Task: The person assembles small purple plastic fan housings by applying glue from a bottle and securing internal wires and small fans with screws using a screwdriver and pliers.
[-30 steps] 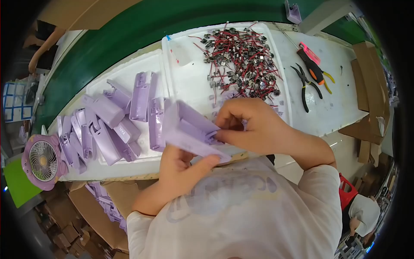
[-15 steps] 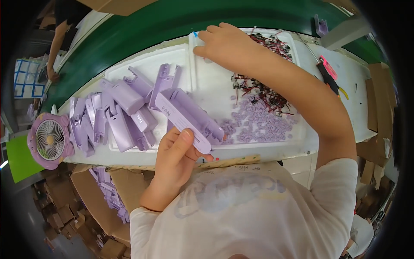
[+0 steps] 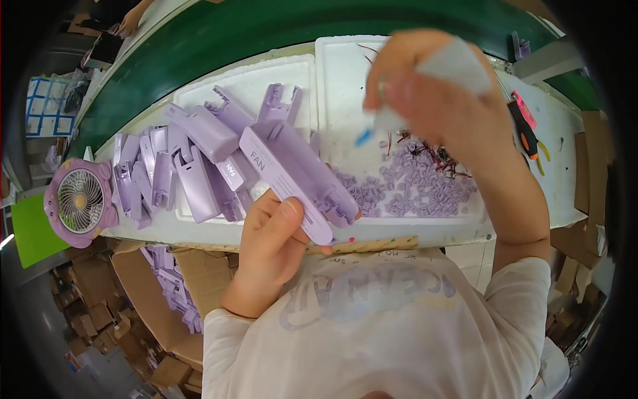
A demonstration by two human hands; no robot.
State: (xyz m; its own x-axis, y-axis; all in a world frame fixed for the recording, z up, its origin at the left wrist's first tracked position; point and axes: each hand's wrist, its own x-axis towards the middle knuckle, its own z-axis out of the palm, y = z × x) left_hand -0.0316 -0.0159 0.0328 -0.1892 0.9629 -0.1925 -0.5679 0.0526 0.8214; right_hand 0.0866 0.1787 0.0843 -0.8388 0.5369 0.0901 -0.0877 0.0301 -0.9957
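My left hand [image 3: 269, 239] is closed around the near end of a lilac plastic fan housing [image 3: 282, 179], thumb on its printed side. The housing's hollow inside faces up and to the right. Over the right white foam tray, my right hand [image 3: 425, 86] is closed on a whitish translucent bottle [image 3: 458, 66] with a blue tip [image 3: 363, 137] pointing down to the left. Motion blurs this hand and the bottle. Below it lie many small lilac plastic pieces [image 3: 425, 183] and small parts with red and black wires [image 3: 435, 156], partly hidden by the hand and forearm.
More lilac housings [image 3: 193, 179] are heaped on the left foam tray [image 3: 266, 70]. A pink-lilac desk fan [image 3: 80, 203] stands at the left. Orange-black pliers [image 3: 528, 136] lie at the right. A green belt [image 3: 286, 33] runs behind; a cardboard box [image 3: 153, 299] with lilac parts sits below.
My right hand has lifted the blue-tipped bottle from the tray's far left corner and swung right and nearer. The left hand still holds the housing. The view has shifted slightly.
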